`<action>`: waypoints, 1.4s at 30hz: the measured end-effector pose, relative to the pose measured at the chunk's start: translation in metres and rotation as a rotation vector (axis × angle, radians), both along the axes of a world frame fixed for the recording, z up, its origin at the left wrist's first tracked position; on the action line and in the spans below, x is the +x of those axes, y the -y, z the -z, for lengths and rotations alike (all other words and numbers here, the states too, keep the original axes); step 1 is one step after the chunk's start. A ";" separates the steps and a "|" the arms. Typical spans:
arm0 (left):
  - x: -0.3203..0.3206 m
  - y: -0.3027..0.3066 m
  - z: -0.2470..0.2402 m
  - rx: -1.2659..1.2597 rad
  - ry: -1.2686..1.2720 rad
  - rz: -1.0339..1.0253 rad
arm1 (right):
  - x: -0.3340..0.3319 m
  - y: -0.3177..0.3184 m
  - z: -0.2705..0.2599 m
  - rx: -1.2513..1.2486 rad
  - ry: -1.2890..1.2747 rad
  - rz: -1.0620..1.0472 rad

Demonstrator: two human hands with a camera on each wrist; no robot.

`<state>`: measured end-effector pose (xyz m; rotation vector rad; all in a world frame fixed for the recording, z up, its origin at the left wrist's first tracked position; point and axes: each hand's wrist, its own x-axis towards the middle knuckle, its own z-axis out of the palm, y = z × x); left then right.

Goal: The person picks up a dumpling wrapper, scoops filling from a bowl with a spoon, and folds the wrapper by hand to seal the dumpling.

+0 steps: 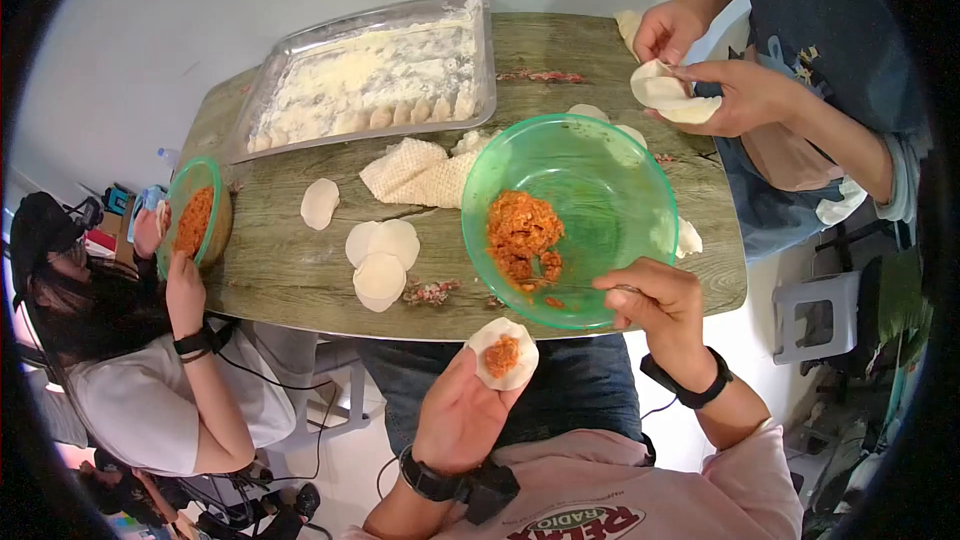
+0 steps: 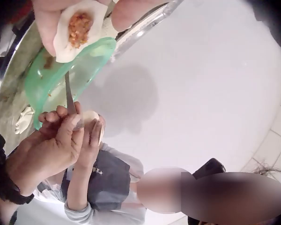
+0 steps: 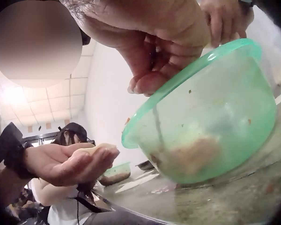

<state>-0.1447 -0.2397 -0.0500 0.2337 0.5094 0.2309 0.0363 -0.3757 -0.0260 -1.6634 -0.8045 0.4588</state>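
Note:
Palm up, my left hand (image 1: 460, 420) (image 3: 56, 161) cradles a round dough wrapper (image 1: 523, 372) (image 2: 63, 42) on its slightly curled fingers. Orange-red filling (image 1: 501, 355) (image 2: 79, 30) lies in the wrapper's middle. My right hand (image 1: 655, 310) (image 2: 49, 150) (image 3: 150, 42) pinches the handle of a thin metal utensil (image 1: 580, 287) (image 2: 69, 91) over the near rim of a green bowl (image 1: 610, 200) (image 3: 225, 112). The utensil's far end is at the orange filling (image 1: 525, 230) on the bowl's left side; its tip is hard to make out.
Flat wrappers (image 1: 380, 275) lie left of the bowl, beside a crumpled cloth (image 1: 415, 175). A floured tray (image 1: 485, 60) holds a row of dumplings (image 1: 400, 113). One person (image 1: 765, 100) holds dough at the right; another (image 1: 150, 380) sits left by a second green bowl (image 1: 220, 190).

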 end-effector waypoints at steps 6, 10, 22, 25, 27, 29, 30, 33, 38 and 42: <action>0.001 0.000 0.003 -0.002 -0.028 -0.007 | 0.016 0.011 -0.008 0.030 -0.292 0.121; 0.003 0.002 0.005 -0.014 -0.022 0.023 | 0.026 0.010 -0.006 0.040 -0.488 0.194; 0.008 0.004 -0.006 0.032 0.026 0.038 | 0.005 0.020 -0.020 0.221 -0.536 0.158; 0.008 0.004 -0.014 0.043 0.040 0.063 | -0.012 0.027 -0.023 0.164 -0.252 0.055; 0.007 0.004 -0.018 0.038 0.043 0.072 | -0.016 0.025 -0.024 0.161 0.483 -0.263; 0.006 0.003 -0.021 0.078 0.021 0.083 | -0.016 0.027 -0.025 0.150 0.575 -0.334; 0.004 0.002 -0.021 0.077 0.020 0.079 | -0.016 0.029 -0.027 0.138 0.667 -0.401; 0.001 0.001 -0.018 0.052 0.038 0.053 | -0.017 0.035 -0.035 0.154 0.632 -0.312; -0.001 0.003 -0.020 0.073 0.065 0.035 | -0.026 0.034 -0.038 0.233 0.461 -0.323; -0.003 0.003 -0.021 0.115 0.091 0.047 | -0.030 0.036 -0.039 0.099 0.367 -0.239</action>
